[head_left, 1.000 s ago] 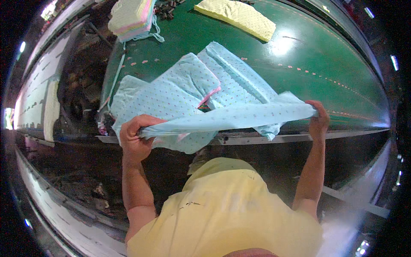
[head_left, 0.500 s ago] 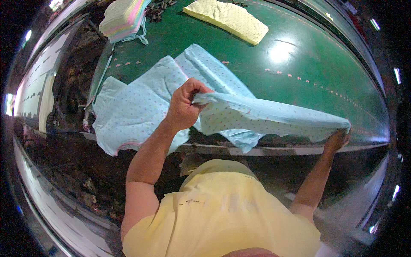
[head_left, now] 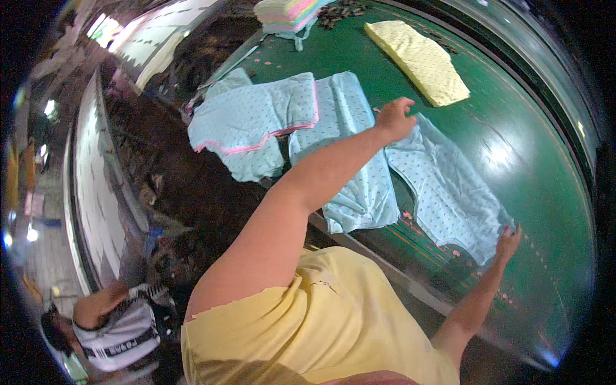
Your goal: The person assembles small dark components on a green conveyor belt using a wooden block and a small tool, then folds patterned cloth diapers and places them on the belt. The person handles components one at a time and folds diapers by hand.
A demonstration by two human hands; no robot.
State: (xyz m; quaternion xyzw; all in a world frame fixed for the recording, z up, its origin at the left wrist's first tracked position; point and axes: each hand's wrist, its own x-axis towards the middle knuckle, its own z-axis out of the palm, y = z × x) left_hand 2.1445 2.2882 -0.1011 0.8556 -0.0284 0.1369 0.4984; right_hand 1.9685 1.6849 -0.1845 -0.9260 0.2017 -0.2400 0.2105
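Note:
A light blue dotted trouser-shaped piece of cloth [head_left: 452, 186] lies spread on the green table. At its far left end hovers my left hand [head_left: 396, 120], fingers slightly bent and apart, nothing visible between them. My right hand [head_left: 509, 242] touches the near right corner, its fingers apart at the cloth's edge. Left of this piece is a folded light blue dotted cloth [head_left: 359, 186]. Farther left, a light blue dotted garment piece with pink edging [head_left: 256, 112] hangs partly over the table's edge.
A yellow dotted stack of cloth [head_left: 420, 61] rests at the far side of the green table [head_left: 545, 192]. Behind on the left are a multicoloured cloth stack [head_left: 289, 16] and small dark pieces [head_left: 340, 13]. A person in a white and black top [head_left: 122, 330] is at lower left.
The cloth stretched between my hands now lies on the table. My left hand has come off it and my right hand is lower at its corner. The view has turned, showing another person.

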